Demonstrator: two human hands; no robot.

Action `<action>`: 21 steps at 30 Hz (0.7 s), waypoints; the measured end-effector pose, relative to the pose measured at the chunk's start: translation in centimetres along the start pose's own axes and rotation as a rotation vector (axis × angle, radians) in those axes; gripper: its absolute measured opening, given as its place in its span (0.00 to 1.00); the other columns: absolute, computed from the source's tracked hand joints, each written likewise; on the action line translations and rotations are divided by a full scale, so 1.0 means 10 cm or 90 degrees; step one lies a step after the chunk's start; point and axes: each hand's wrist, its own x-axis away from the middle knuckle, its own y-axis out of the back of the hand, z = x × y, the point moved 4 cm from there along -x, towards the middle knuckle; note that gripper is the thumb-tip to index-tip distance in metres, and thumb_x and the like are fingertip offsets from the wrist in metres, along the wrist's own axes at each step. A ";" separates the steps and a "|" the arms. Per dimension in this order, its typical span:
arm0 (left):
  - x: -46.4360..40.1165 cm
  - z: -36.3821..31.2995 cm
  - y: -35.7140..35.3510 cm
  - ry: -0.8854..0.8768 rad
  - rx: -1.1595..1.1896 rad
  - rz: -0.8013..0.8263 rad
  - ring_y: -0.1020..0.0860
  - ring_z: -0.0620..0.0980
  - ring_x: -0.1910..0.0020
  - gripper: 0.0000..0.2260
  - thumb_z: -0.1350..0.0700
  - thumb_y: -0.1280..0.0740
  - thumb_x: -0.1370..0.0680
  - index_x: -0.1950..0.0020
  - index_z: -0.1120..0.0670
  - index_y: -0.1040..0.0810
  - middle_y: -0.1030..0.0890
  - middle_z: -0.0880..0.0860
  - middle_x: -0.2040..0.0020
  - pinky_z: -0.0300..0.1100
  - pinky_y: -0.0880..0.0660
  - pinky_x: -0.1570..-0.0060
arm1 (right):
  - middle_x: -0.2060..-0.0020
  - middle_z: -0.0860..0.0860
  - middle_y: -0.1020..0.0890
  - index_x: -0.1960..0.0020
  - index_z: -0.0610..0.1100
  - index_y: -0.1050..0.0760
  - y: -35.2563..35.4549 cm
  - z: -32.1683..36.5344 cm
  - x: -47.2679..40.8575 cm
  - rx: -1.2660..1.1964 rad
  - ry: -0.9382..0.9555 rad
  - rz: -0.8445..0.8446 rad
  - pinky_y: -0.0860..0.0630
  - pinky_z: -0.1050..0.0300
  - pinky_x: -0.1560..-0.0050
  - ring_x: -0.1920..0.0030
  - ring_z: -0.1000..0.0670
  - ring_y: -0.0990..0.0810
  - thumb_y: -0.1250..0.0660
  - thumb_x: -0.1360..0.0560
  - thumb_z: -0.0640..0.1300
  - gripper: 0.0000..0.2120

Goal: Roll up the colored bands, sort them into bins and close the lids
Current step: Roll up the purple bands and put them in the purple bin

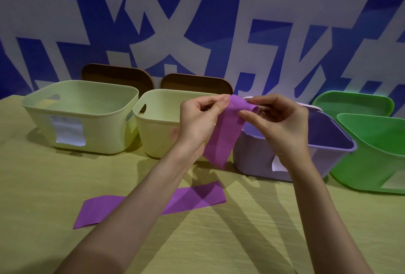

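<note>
Four open bins stand in a row along the far edge of the table (219, 241), which is covered in a yellow-green cloth. At the far left corner sits a pale green bin (83, 116) with a white label on its front wall; nothing shows inside it. Just beside it stands a second pale green bin (157, 129), its right side hidden behind the left hand (197, 124). Next comes a purple bin (328, 142), with a white label partly covered by the right wrist; its inside looks dark and what it holds cannot be told. At the far right edge is a bright green bin (372, 155), with a green lid (352, 102) propped behind it. Two brown lids (118, 76) lean against the blue and white wall behind the pale bins. Both hands are raised in front of the bins: the left hand pinches the top of a purple band (225, 133) and the right hand (278, 127) pinches its curled upper end, while the rest hangs down. A second purple band (197, 197) lies flat on the cloth near the middle, crossed by the left forearm.
</note>
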 end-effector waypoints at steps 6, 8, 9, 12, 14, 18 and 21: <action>0.02 0.02 -0.02 -0.015 0.031 -0.036 0.17 0.49 0.53 0.04 0.63 0.28 0.27 0.55 0.56 0.16 0.15 0.53 0.59 0.39 0.22 0.54 | 0.56 0.49 0.16 0.50 0.43 0.19 -0.02 -0.03 0.00 0.019 -0.002 0.003 0.20 0.60 0.52 0.55 0.49 0.17 0.24 0.32 0.39 0.11; 0.02 0.01 -0.03 -0.049 0.020 -0.042 0.19 0.49 0.56 0.05 0.62 0.27 0.28 0.57 0.53 0.16 0.16 0.51 0.60 0.39 0.22 0.55 | 0.57 0.50 0.16 0.51 0.45 0.19 -0.02 -0.04 0.00 0.002 -0.017 -0.014 0.20 0.60 0.52 0.56 0.49 0.17 0.25 0.31 0.38 0.09; 0.01 0.01 -0.04 -0.065 0.005 -0.036 0.20 0.48 0.58 0.05 0.62 0.26 0.28 0.57 0.52 0.17 0.16 0.50 0.61 0.38 0.22 0.57 | 0.57 0.50 0.16 0.52 0.46 0.19 -0.01 -0.04 0.00 -0.012 -0.024 -0.022 0.20 0.60 0.52 0.56 0.49 0.17 0.25 0.30 0.38 0.09; 0.01 0.03 -0.06 -0.115 -0.049 0.001 0.25 0.43 0.64 0.05 0.62 0.26 0.29 0.56 0.53 0.18 0.19 0.48 0.65 0.35 0.26 0.63 | 0.58 0.46 0.16 0.53 0.47 0.19 0.02 -0.06 0.00 -0.057 -0.062 -0.042 0.18 0.56 0.52 0.55 0.46 0.17 0.25 0.31 0.37 0.09; 0.01 0.04 -0.07 -0.147 -0.094 0.030 0.28 0.42 0.66 0.05 0.61 0.25 0.29 0.54 0.56 0.18 0.22 0.48 0.66 0.33 0.28 0.64 | 0.58 0.46 0.15 0.53 0.46 0.18 0.04 -0.09 0.01 -0.071 -0.094 -0.051 0.18 0.56 0.52 0.55 0.48 0.17 0.26 0.31 0.37 0.09; 0.00 -0.03 -0.02 -0.288 -0.290 0.058 0.29 0.42 0.64 0.09 0.56 0.26 0.28 0.50 0.56 0.21 0.26 0.46 0.65 0.34 0.29 0.63 | 0.58 0.47 0.15 0.52 0.44 0.18 0.02 -0.10 0.02 -0.084 -0.124 -0.049 0.19 0.58 0.52 0.55 0.51 0.16 0.26 0.30 0.36 0.08; -0.01 -0.07 -0.02 -0.394 -0.449 0.060 0.30 0.41 0.59 0.14 0.51 0.29 0.25 0.42 0.53 0.22 0.27 0.44 0.59 0.33 0.31 0.58 | 0.59 0.50 0.15 0.52 0.43 0.18 0.00 -0.09 0.02 -0.087 -0.123 -0.046 0.20 0.63 0.55 0.57 0.55 0.16 0.27 0.30 0.36 0.08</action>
